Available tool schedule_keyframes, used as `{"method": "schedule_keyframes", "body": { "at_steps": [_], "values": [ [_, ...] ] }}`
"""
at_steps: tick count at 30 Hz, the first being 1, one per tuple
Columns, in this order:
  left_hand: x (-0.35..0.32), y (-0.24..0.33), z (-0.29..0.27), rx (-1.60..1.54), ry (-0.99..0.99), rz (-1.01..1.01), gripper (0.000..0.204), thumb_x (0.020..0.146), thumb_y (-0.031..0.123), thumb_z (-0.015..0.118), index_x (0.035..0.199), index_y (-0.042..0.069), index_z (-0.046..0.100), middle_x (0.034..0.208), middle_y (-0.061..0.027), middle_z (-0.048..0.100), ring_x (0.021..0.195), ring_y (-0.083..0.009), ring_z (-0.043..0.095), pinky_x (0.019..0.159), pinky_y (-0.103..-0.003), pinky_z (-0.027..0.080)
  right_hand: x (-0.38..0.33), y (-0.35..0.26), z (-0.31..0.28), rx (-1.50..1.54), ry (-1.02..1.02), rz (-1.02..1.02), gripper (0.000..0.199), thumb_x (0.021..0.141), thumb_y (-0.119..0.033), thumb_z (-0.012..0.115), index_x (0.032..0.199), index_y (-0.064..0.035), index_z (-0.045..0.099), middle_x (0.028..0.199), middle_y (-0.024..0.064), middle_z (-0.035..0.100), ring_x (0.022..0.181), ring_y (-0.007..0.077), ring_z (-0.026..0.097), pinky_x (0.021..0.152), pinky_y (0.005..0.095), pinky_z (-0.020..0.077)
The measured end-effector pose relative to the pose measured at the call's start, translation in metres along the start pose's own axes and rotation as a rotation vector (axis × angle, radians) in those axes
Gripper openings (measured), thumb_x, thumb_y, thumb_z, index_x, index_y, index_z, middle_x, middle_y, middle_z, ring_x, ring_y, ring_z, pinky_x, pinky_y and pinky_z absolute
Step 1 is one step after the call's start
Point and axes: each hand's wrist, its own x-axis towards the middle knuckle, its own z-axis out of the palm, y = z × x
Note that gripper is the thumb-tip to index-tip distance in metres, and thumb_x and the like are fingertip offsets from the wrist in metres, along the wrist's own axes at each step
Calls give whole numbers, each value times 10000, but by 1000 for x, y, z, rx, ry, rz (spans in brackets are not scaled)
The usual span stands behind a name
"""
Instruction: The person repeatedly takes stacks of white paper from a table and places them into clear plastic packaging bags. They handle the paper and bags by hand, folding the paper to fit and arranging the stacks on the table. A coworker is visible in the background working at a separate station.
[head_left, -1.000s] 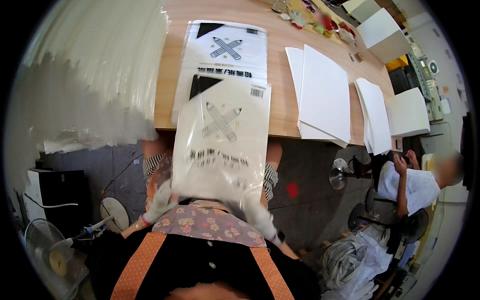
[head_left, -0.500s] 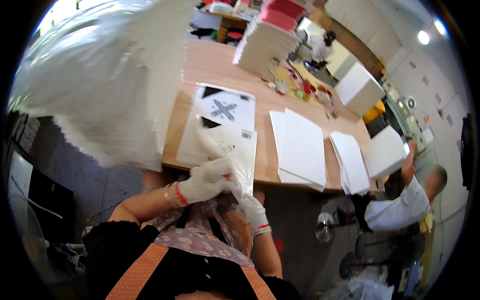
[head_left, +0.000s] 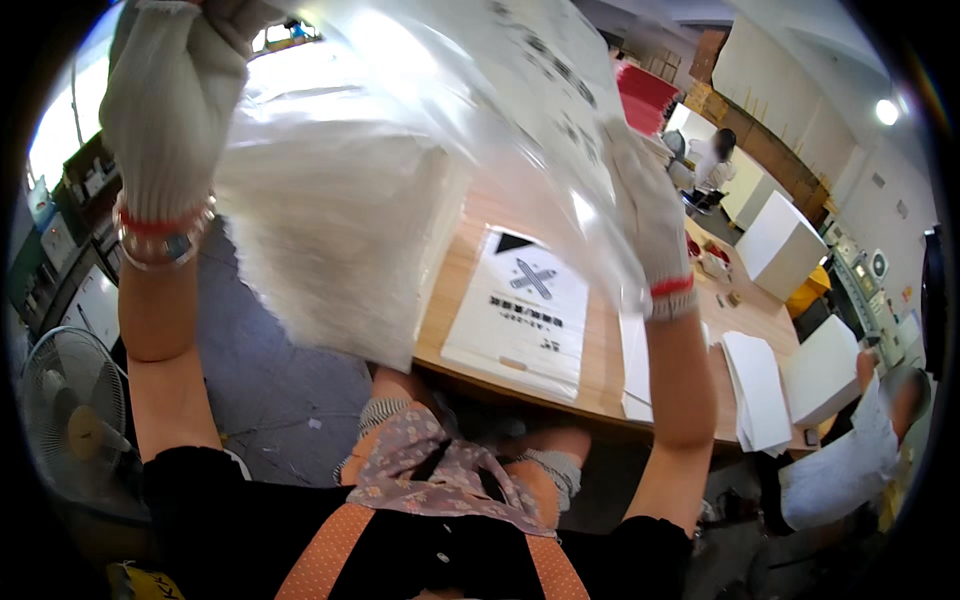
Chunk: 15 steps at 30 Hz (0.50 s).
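A clear plastic bag with dark printing on it is stretched between my raised hands, its film bulging and shiny. My left hand, in a white knit glove, is closed on its left end at the upper left; the fingertips are partly cut off by the picture's edge. My right hand, gloved too, grips the bag's right side, with the fingers partly hidden by film. Below, a white printed bag with a crossed-pencils picture and a handle slot lies flat on the wooden table.
A thick stack of plastic bags overhangs the table's left side. White sheets lie to the right, near white blocks of paper. A co-worker sits at the far right. A fan stands at the left.
Both hands have risen from the table's front edge and spread apart, with the plastic bag stretched between them. The pencil-printed packet with a barcode no longer lies at the front edge.
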Motion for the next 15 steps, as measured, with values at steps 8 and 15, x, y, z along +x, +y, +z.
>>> {"method": "schedule_keyframes", "body": {
  "at_steps": [8,15],
  "values": [
    [-66,-63,-103,-58,435,-501,134,921,188,541,937,56,562,882,-33,581,813,-125,568,757,-283,474,79,14,72,-383,-232,305,504,930,-345,510,1330,-59,402,728,67,616,644,154,632,558,228,475],
    [-374,-130,53,17,368,-1157,191,930,231,498,827,86,567,724,-5,547,662,-116,539,578,-269,446,-59,101,27,-173,-96,172,506,989,-339,364,1325,38,379,666,50,567,545,107,548,549,218,471]
  ]
}}
